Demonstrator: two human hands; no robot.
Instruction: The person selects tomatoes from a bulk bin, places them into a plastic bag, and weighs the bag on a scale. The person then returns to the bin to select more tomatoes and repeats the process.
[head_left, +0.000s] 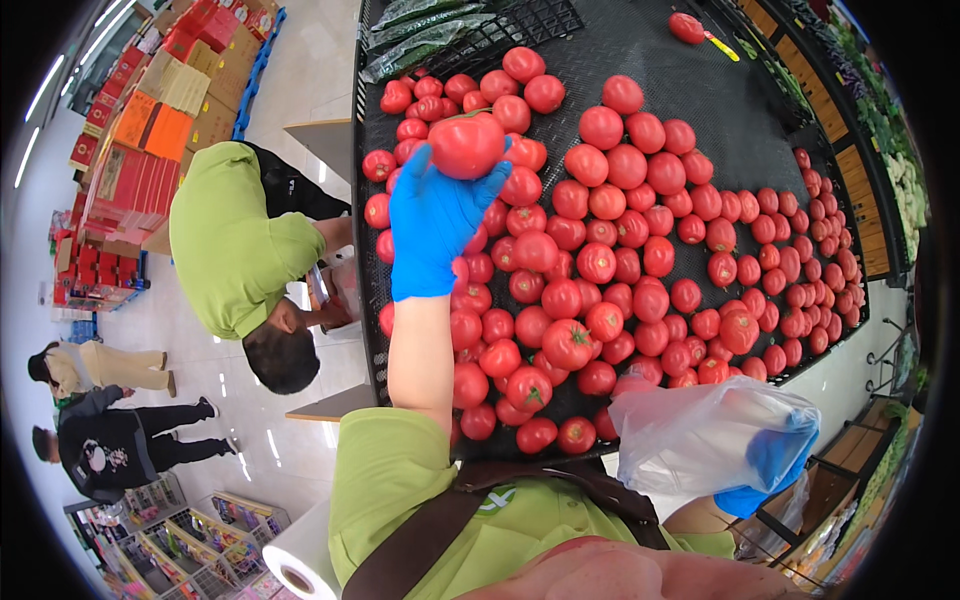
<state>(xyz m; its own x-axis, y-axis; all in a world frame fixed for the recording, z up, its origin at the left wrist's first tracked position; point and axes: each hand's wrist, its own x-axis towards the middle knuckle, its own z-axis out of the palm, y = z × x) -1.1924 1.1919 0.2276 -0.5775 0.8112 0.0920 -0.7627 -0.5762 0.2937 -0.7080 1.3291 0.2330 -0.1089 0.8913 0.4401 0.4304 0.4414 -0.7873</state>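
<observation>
My left hand (442, 217), in a blue glove, holds a large red tomato (469, 146) with a green stem above the left part of the display. Below it, many red tomatoes (562, 298) lie heaped on the black textured surface of the display stand (720, 90). At the lower right, my right hand (776, 457), also blue-gloved, grips a clear plastic bag (697, 431). The hand is partly seen through the plastic, and its fingers are partly hidden. The bag hangs over the near edge of the display, beside the closest tomatoes; at least one reddish shape shows near its left end.
Wrapped cucumbers (427, 34) and a black plastic grate (525, 30) lie at the far left of the stand. A co-worker (232, 240) in a green shirt bends beside its left edge. A plastic roll (300, 555) stands at lower left. Two people walk farther off.
</observation>
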